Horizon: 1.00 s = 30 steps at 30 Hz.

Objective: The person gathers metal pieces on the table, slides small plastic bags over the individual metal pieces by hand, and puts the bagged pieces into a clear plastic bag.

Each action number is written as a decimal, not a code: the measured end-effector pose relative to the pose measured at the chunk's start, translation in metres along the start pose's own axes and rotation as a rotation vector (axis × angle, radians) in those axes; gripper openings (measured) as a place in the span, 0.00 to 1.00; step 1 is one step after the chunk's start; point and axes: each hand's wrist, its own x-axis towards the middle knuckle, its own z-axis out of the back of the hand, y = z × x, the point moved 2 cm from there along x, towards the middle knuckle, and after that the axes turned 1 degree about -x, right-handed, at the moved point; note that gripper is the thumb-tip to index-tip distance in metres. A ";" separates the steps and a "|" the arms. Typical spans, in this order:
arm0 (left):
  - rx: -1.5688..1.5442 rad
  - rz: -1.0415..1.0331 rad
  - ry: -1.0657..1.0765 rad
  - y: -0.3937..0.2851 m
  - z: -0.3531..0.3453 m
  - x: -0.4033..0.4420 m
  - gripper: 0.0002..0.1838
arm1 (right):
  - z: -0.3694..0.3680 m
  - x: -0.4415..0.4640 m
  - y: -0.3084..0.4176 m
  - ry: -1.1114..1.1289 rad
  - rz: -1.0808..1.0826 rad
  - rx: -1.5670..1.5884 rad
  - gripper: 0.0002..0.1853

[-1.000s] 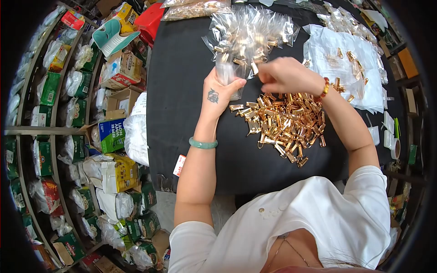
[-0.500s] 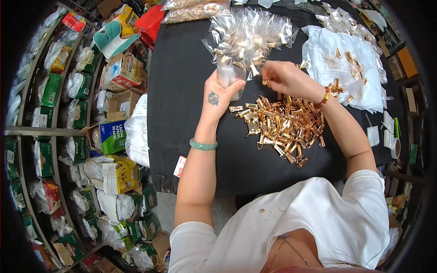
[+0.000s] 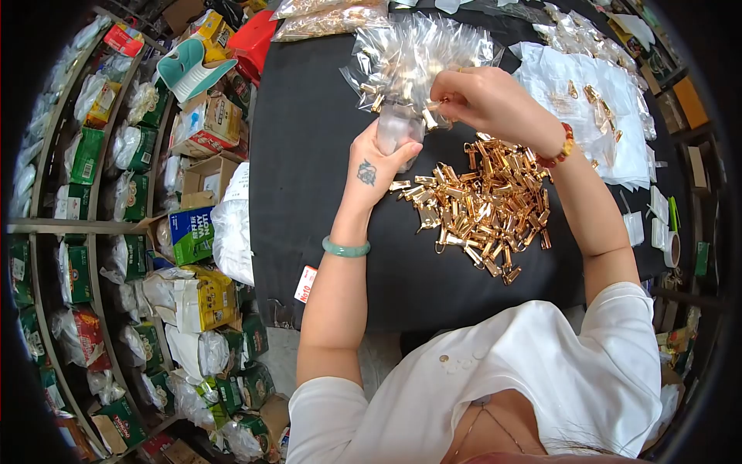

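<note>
Your right hand [image 3: 483, 97] has shifted up and left over the last half second, off the near side of the bagged heap [image 3: 417, 50] and right up to it; fingers curled, tips drawn together. A gold piece showed in those fingers half a second ago; now the knuckles cover most of the grip, so I can't tell whether it's still held or let go. Your left hand [image 3: 375, 162] stays clamped on the clear plastic stack [image 3: 398, 127], probably small flat bags, thumb across the front; it's slid slightly right and away from you. Net effect: the two hands work at nearly one spot, right fingertips just beside the top end of the stack, so I'd judge this as the handling part of the cycle, not the picking part. Loose gold clips [image 3: 483, 205] lie in a pile below your right hand on the black cloth [image 3: 309, 155], looking much the same as in the earlier views. More gold clips sit on the white sheets [image 3: 549, 77] to the right, also unchanged. Larger filled bags [image 3: 332, 19] lie at the far left of the cloth, well apart from both hands.
</note>
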 end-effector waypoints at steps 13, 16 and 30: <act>-0.059 -0.033 0.038 0.000 -0.003 -0.001 0.13 | -0.009 -0.006 0.003 -0.192 -0.195 0.564 0.09; -0.049 -0.026 0.037 -0.001 -0.002 -0.001 0.13 | -0.006 -0.007 0.007 -0.197 -0.160 0.564 0.09; -0.051 0.000 0.005 0.001 -0.003 0.001 0.15 | -0.041 -0.005 0.012 -0.172 0.002 0.478 0.07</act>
